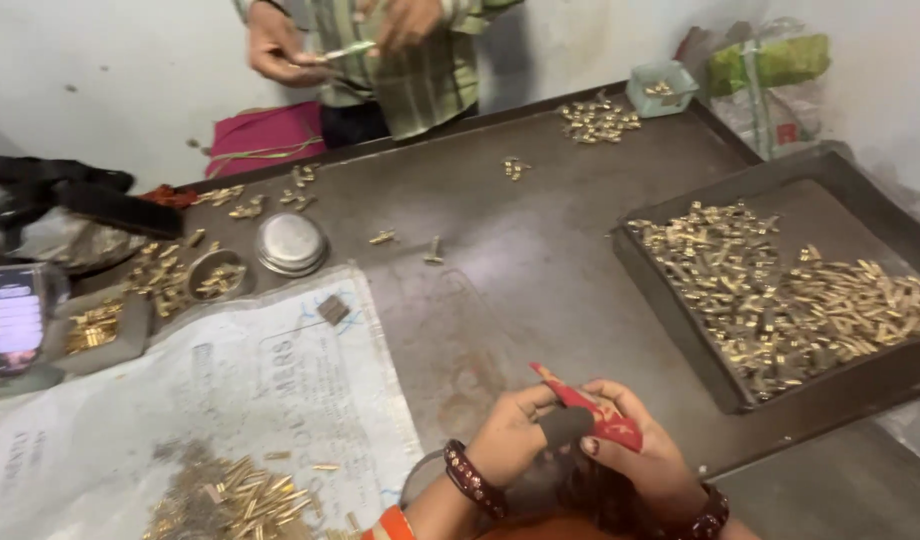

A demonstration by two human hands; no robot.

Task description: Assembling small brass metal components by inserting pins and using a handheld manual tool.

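Fingers of my left hand [510, 438] and right hand [635, 450] pinch a red strip [595, 412] between them at the lower middle of the frame, both closed on it. Right of them sits a dark metal tray [680, 335] heaped with brass pieces [790, 295]. More brass pins [245, 500] lie on white sacking [280, 390] at lower left. Another person's hands [330, 40] work at the top.

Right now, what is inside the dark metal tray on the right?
The tray holds a heap of small brass pieces, thickest toward its right. Whatever lies beneath the heap is covered.
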